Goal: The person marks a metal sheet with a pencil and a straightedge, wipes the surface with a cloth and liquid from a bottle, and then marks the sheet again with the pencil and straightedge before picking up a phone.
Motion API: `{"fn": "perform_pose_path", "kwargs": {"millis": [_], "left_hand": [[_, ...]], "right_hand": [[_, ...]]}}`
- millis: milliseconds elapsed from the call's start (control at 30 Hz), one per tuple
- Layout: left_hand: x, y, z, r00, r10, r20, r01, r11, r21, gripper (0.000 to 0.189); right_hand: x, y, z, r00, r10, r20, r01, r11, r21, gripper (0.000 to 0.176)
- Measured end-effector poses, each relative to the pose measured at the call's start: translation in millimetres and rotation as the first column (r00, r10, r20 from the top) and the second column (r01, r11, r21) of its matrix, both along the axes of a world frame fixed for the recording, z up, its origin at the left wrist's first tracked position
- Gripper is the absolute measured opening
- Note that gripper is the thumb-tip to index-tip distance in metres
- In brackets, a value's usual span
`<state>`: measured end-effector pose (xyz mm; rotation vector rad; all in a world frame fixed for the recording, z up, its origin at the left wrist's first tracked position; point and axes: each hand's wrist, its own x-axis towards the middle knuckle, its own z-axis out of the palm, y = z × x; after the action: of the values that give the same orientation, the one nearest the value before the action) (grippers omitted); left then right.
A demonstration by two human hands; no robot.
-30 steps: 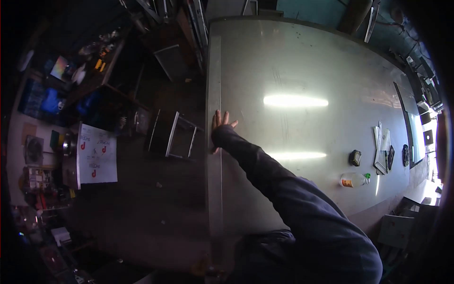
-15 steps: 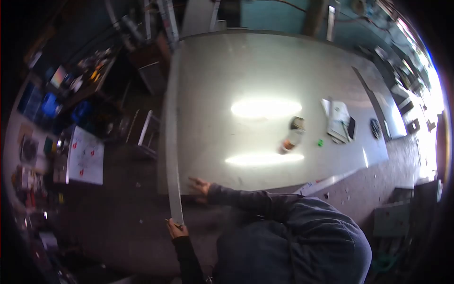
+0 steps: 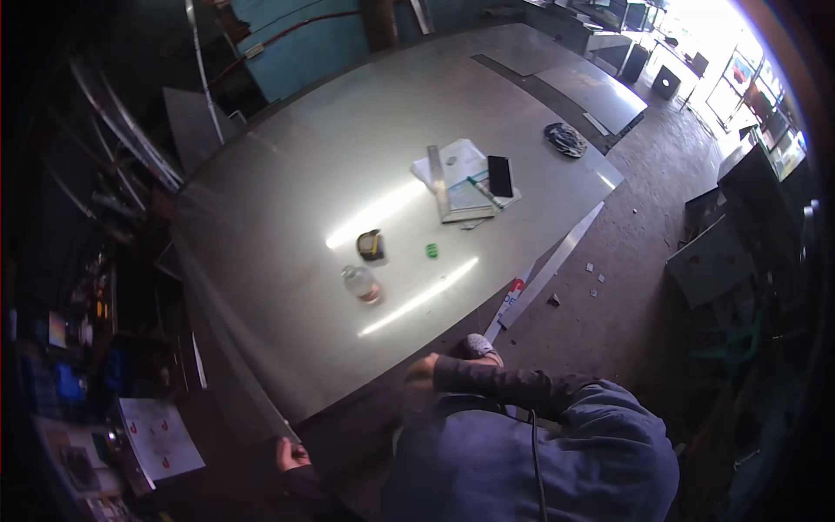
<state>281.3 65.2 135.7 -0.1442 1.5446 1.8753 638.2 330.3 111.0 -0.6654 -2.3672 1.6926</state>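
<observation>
Hands are working apart: left hand [image 3: 291, 454] is pinching the metal strip [image 3: 237, 358] at its near end, along the steel sheet [image 3: 287, 200]; right hand [image 3: 424, 370] is touching the sheet's front edge, grip unclear. Label on the bottle [image 3: 361, 284] is looking unreadable.

Ahead of right hand [image 3: 422, 370]: clear bottle [image 3: 361, 283], tape measure [image 3: 371, 244] just beyond it, green cap [image 3: 431, 250] near both. Farther out: papers [image 3: 461, 161] bearing ruler [image 3: 437, 178] and black phone [image 3: 499, 175]. Printed sheet [image 3: 161, 435] with red marks lies left of left hand [image 3: 291, 454].
</observation>
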Motion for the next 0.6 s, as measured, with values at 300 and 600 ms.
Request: {"fn": "perform_pose_path", "kwargs": {"millis": [300,600], "left_hand": [[110,352,203,0.942,-0.321,0.098,0.266,0.893,0.363,0.026],[280,506,187,0.745,-0.639,-0.194,0.659,0.75,0.06,0.035]], "right_hand": [[63,191,11,0.911,-0.388,-0.137,0.375,0.646,0.665,0.045],[33,256,-123,0.979,-0.198,0.039,0.089,0.599,0.796,0.02]]}}
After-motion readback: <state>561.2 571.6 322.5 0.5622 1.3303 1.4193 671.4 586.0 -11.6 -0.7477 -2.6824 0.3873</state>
